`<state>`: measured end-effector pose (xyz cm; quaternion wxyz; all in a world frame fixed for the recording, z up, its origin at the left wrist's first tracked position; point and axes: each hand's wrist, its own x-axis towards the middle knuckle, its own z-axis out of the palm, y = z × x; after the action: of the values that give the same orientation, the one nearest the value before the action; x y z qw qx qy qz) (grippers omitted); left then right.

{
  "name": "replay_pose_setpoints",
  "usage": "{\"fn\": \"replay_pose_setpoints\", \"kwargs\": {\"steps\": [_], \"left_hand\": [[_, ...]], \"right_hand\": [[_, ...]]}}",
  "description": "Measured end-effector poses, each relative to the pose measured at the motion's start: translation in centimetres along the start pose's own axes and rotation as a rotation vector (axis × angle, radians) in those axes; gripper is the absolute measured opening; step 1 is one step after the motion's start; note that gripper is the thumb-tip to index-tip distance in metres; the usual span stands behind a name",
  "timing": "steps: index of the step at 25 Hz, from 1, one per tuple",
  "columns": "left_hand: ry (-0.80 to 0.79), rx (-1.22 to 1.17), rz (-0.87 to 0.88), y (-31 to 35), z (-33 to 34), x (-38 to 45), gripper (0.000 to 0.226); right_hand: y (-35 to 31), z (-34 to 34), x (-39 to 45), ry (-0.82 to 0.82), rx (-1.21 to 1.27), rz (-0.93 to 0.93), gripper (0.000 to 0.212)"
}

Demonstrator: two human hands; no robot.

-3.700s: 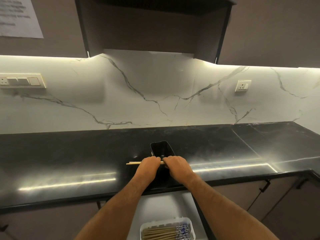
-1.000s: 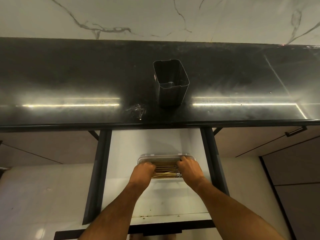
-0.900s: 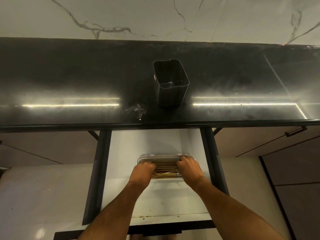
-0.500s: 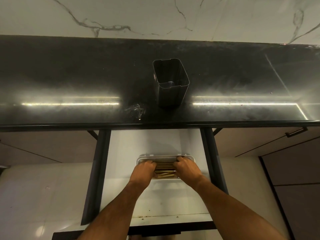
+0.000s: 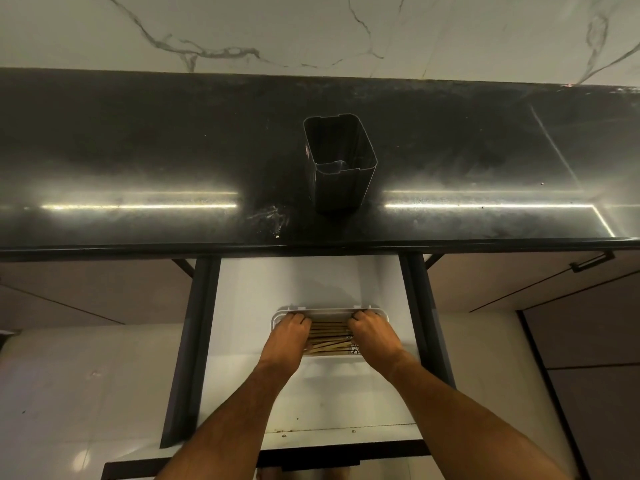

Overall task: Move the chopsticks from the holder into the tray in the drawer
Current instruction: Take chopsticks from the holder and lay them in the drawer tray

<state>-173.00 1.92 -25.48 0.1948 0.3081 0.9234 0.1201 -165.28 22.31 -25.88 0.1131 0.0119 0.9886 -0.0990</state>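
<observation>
The empty dark holder stands upright on the black counter. Below it, the white drawer is pulled out, and a white tray lies in it. Several wooden chopsticks lie lengthwise left to right in the tray. My left hand covers their left ends and my right hand covers their right ends. Both hands have fingers curled down into the tray near its far rim, onto the chopsticks. The fingertips are hidden.
Dark drawer rails run along both sides of the drawer, and its front edge is near me. Closed cabinet fronts with a handle sit to the right. A marble wall rises behind the counter.
3.7 s ago both hands held chopsticks above the holder on the counter. Over the last second they stay in the tray and shift slightly toward its far rim.
</observation>
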Motion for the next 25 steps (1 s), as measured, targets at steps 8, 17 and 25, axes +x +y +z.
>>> {"fn": "replay_pose_setpoints", "kwargs": {"steps": [8,17,25], "left_hand": [[0.093,-0.027,-0.031,0.1,0.4,-0.7,0.046],[0.524,-0.443,-0.229,0.1,-1.0,-3.4,0.053],[0.438,-0.913,-0.621,0.5,-0.7,-3.3,0.029]], "right_hand": [[-0.1,0.3,-0.5,0.053,0.072,-0.019,0.029],[0.8,-1.8,-2.3,0.466,0.67,0.596,0.021],[0.6,0.1,-1.4,0.358,1.063,0.865,0.036]]}}
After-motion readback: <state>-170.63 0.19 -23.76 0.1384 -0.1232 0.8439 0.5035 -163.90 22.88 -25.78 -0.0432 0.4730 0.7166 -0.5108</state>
